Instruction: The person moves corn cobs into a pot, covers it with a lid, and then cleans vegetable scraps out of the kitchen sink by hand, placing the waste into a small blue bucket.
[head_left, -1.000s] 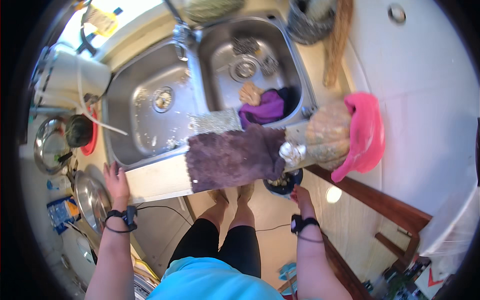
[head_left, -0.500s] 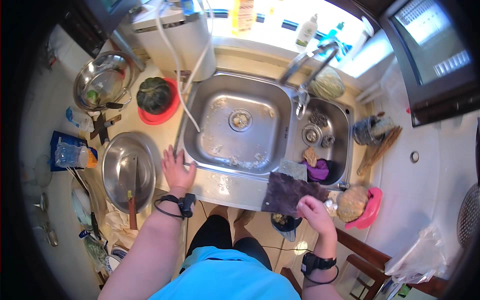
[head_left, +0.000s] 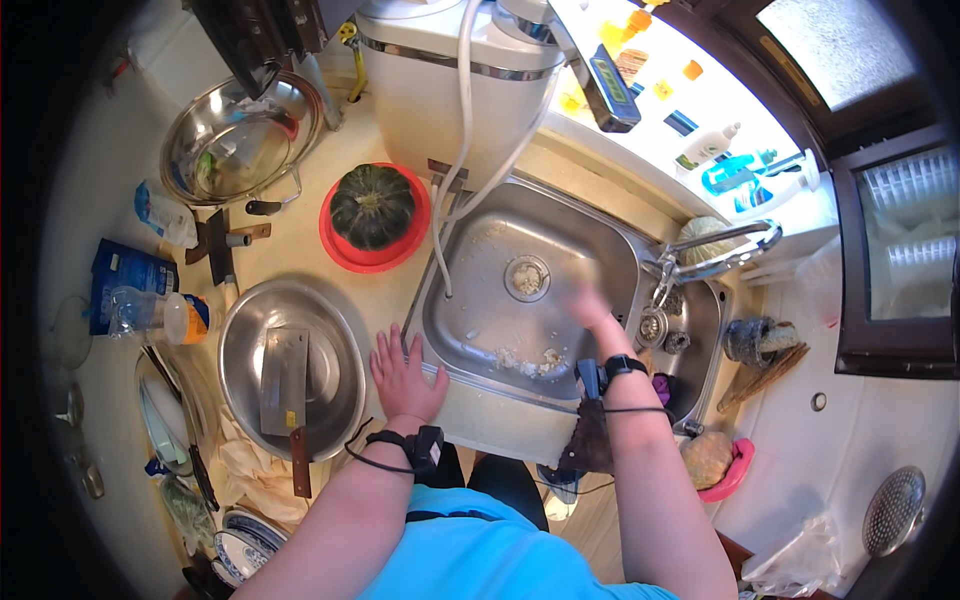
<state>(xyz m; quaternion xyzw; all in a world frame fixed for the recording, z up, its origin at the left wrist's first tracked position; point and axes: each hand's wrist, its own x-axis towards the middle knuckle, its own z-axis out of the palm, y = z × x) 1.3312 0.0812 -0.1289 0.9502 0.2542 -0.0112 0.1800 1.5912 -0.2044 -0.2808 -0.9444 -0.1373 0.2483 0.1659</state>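
Observation:
My left hand (head_left: 408,380) lies flat with spread fingers on the counter's front edge, beside the left corner of the steel sink (head_left: 480,345). My right hand (head_left: 590,305) hangs over the right side of the large basin; its fingers are smeared by motion. Pale food scraps (head_left: 525,362) lie on the basin floor, and more sit in the drain strainer (head_left: 527,278). A dark purple cloth (head_left: 588,440) hangs at the counter edge, partly behind my right forearm. The tap (head_left: 745,245) reaches over the small basin, where a purple cloth (head_left: 662,388) is partly hidden.
Left of the sink, a dark green pumpkin (head_left: 372,207) sits on a red plate (head_left: 345,258). A cleaver (head_left: 285,380) lies across a steel bowl (head_left: 235,345). A white appliance (head_left: 420,100) with hoses stands behind. On the right are a tan gourd (head_left: 708,458) and a brush (head_left: 765,378).
My right hand has moved from the dark cloth at the front edge up and left over the large basin. My left hand stays on the counter edge. The view has shifted.

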